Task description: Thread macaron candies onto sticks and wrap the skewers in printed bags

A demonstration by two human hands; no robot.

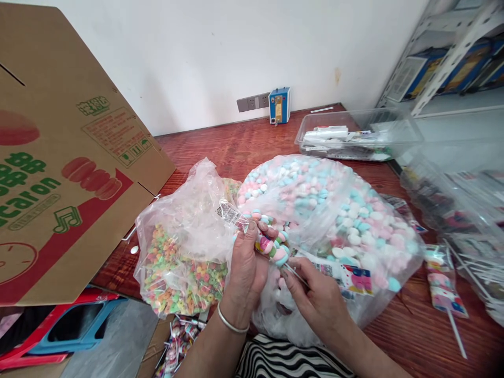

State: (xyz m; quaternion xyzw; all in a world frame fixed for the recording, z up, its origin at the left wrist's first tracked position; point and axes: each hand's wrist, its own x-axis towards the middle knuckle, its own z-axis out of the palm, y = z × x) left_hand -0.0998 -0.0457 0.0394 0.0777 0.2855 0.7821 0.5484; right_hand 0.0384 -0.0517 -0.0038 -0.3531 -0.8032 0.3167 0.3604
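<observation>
My left hand (248, 262), with a bangle at the wrist, is closed around a candy lollipop (279, 251) of pink, blue and white pieces in a clear printed wrapper. Below it, my right hand (321, 296) pinches the lollipop's white stick (293, 274) between thumb and fingers. Directly behind the hands lies a large clear bag of pastel candies (364, 210). To the left sits a clear bag of small ring-shaped candies (189, 268), close to my left hand. A printed wrapper (350, 278) lies on the pastel bag beside my right hand.
Another wrapped lollipop (445, 283) lies on the reddish wooden table (425, 336) at right. Clear plastic bins (356, 136) hold wrappers and sticks. A cardboard box (71, 173) blocks the left. More wrapped lollipops (179, 344) are below the table edge. A small blue device (279, 106) stands by the wall.
</observation>
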